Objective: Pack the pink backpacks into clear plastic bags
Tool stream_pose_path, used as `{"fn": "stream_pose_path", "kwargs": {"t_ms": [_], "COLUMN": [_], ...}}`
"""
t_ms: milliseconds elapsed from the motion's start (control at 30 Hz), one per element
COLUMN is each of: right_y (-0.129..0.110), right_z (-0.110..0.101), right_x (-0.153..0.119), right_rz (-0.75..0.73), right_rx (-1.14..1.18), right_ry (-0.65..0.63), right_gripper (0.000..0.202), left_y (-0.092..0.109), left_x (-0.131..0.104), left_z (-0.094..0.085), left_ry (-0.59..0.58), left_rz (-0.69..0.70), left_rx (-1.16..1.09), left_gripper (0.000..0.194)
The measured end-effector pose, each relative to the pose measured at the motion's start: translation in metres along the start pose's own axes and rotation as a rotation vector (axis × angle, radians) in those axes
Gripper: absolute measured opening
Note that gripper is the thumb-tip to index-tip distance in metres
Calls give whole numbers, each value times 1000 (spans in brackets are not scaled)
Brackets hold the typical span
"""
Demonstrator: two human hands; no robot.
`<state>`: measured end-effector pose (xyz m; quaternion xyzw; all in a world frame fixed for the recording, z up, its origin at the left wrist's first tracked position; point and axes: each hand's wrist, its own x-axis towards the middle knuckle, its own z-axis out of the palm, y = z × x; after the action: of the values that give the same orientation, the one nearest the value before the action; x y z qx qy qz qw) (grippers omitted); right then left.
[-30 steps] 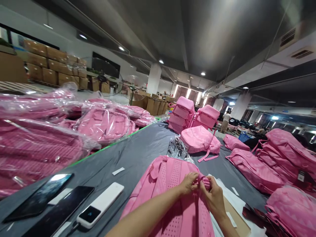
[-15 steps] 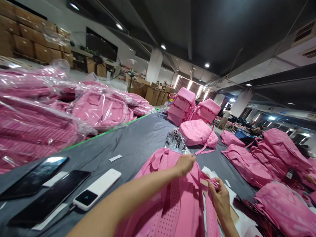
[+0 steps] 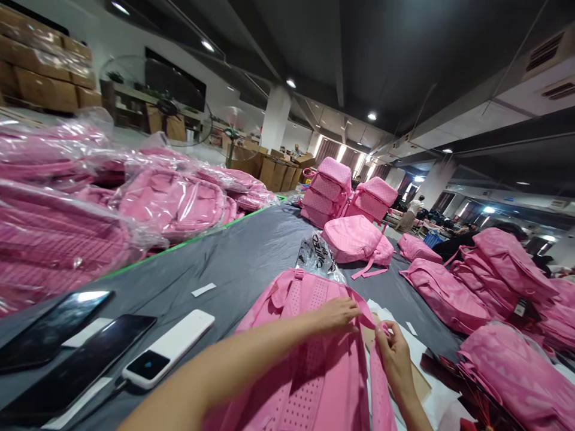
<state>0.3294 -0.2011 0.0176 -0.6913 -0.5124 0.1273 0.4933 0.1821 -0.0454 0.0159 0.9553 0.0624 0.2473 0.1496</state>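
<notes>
Strap (image 3: 365,311) has shifted outward, right hand (image 3: 397,359) pinching it beside bag (image 3: 344,383), likely to keep it spread; left hand (image 3: 336,315) near its upper end, can't tell if gripping.

Pink cloth backpack (image 3: 323,371), matt; wrapping (image 3: 173,200) clear glossy plastic.

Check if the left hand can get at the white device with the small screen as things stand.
Probably yes. The left hand is at the pink backpack; the white device lies uncovered beside the left forearm, nothing on top. A cable runs to its near end.
</notes>
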Motion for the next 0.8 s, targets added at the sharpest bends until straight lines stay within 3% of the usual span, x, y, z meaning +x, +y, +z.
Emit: {"fn": "stream_pose_path", "kwargs": {"t_ms": [67, 200, 367, 500, 567, 633, 733, 800], "right_y": [-6, -6, -5, -35, -53, -65, -65, -56], "right_z": [2, 13, 28, 30, 26, 17, -8, -27], "right_x": [0, -2, -12, -42, -61, -74, -75, -67], "right_rz": [-55, -145, -380, -555, -549, -485, -330, -234], "right_rx": [-69, -153, -243, -340, -347, -303, -165, -108], "right_ry": [-14, -1, 37, 247, 346, 361, 299, 182], "right_gripper": [60, 58, 38, 31, 35, 38, 42, 48], "left_y": [-4, -12, -19, -29, -32, -29, -8, 18], "left_x": [7, 17, 10, 13, 18, 20, 11, 0], "left_z": [23, 43, 66, 76, 76, 69, 46, 23], "left_ry": [86, 160, 232, 233, 228, 212, 217, 291], "left_rz": [-48, -40, -127, -203, -245, -264, -261, -206], "left_rx": [-57, -159, -210, -278, -310, -338, -369, -393], "left_gripper": [25, 38, 13, 33, 36, 33, 31, 40]}}
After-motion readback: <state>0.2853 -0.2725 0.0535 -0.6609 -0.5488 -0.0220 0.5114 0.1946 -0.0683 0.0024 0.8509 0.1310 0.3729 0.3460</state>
